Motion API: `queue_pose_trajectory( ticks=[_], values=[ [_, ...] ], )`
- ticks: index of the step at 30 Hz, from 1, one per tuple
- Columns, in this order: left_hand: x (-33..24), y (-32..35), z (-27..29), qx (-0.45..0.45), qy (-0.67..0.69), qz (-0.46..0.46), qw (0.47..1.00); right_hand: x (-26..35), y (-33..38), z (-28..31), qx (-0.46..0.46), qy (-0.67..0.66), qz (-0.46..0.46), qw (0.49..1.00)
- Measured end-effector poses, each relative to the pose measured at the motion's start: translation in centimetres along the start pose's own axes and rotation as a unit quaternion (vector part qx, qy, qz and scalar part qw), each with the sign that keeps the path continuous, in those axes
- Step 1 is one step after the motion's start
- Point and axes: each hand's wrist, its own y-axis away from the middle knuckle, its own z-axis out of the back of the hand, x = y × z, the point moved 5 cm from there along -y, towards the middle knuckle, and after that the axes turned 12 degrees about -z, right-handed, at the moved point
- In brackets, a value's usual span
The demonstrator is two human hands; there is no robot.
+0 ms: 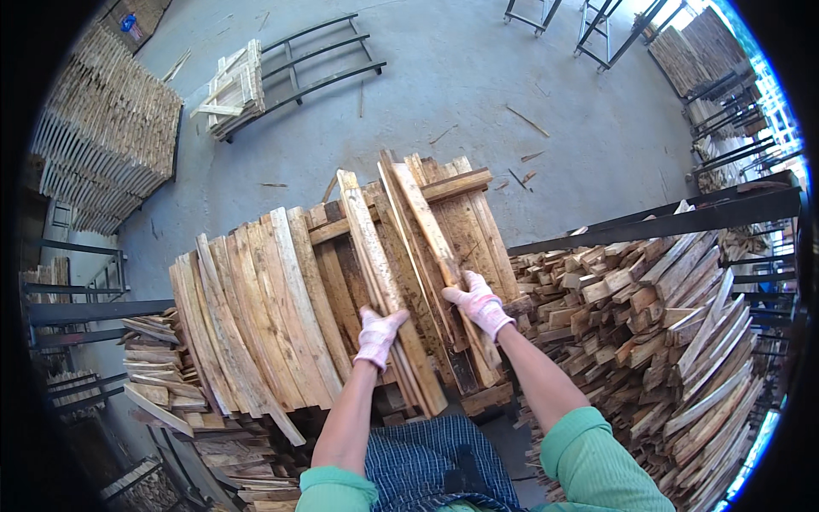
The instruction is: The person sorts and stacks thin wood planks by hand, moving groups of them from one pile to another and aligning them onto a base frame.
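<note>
Both my hands wear pale pink work gloves. My left hand [378,334] is closed round the near part of a narrow bundle of wooden slats [368,247], which slants away from me. To its right, my right hand [479,305] grips another wooden slat [426,224] along its edge, with more slats close beside it. Under both hands is a waist-high stack of boards [256,307], laid side by side with their ends toward me. A crosswise batten [461,184] lies at the stack's far right. The undersides of my fingers are hidden by the wood.
A big heap of loose wood offcuts [631,316] fills the right side, behind a dark metal rail [657,224]. More offcuts [162,367] lie at the left. Beyond are a low metal rack [299,77] bearing slatted panels, tall wood stacks [111,128] and scattered splinters on the floor.
</note>
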Motion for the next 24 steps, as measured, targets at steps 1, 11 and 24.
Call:
queue_pose_trajectory(
  ticks=[1, 11, 24],
  values=[
    [-0.3, 1.1, 1.3, 0.005, 0.083, -0.010, 0.997, 0.5, 0.3, 1.2, 0.027, -0.005, -0.022, 0.999],
    [-1.0, 7.7, 18.4, -0.105, 0.067, -0.063, 0.990, 5.9, 3.8, 2.0, -0.097, 0.084, 0.020, 0.992],
    [11.8, 0.5, 26.5, -0.181, -0.309, 0.034, 0.933, 7.2, 8.9, -10.3, -0.112, -0.084, 0.095, 0.986]
  ],
)
